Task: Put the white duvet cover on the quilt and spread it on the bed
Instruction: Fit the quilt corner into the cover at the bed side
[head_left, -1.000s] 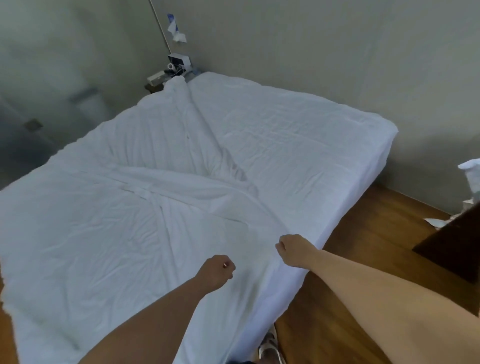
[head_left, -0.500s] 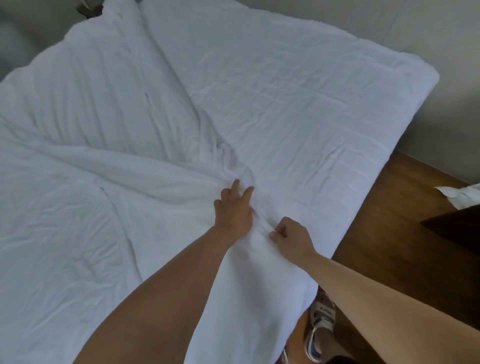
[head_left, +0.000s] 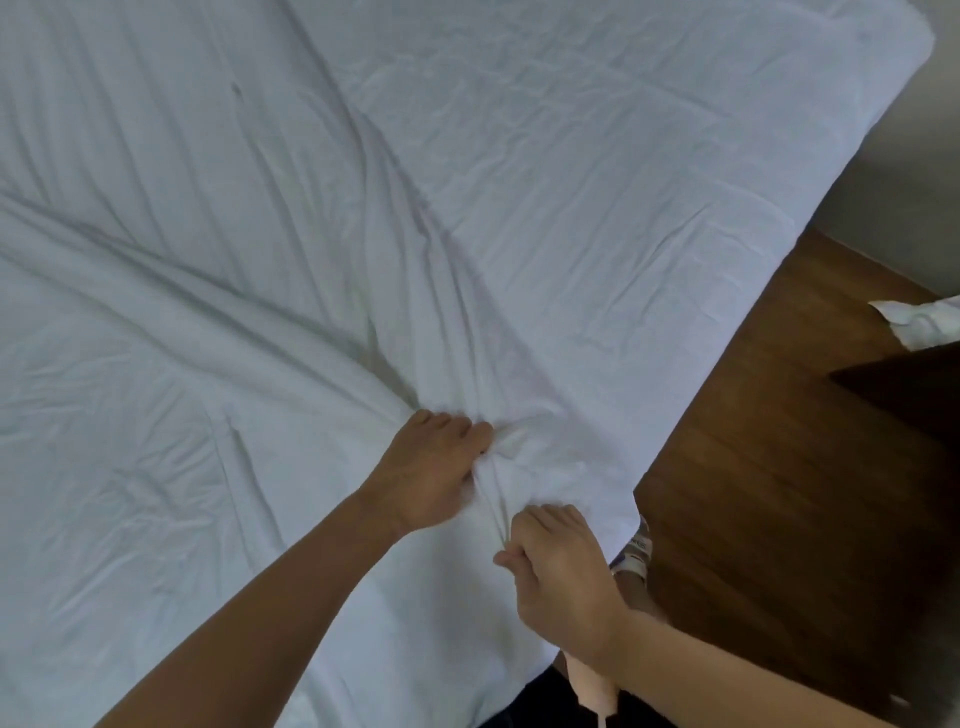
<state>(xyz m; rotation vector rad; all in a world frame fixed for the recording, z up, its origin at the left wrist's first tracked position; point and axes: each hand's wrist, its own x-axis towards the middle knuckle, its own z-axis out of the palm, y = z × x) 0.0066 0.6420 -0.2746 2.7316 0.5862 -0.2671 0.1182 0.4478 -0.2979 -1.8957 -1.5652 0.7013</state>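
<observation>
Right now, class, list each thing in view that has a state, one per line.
duvet cover: creased, gathered into folds near the bed edge
left hand: grips a bunched fold
right hand: pinches the fabric
bed: partly covered

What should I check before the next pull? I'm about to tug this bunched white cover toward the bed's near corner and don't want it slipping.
1. Left hand grips the white fabric duvet cover: ok, fingers curled into a bunched fold.
2. Right hand grips the cover: ok, it pinches a gathered ridge near the edge.
3. Cover lying flat: not ok, long creases fan out from both hands.
4. Right part of the white bed covered: cannot tell, white layers look alike.
5. Quilt fully inside the cover: cannot tell, nothing shows it.
6. Brown wooden floor beside the bed free for stepping: ok nearby; a sandalled foot stands at the corner.
</observation>
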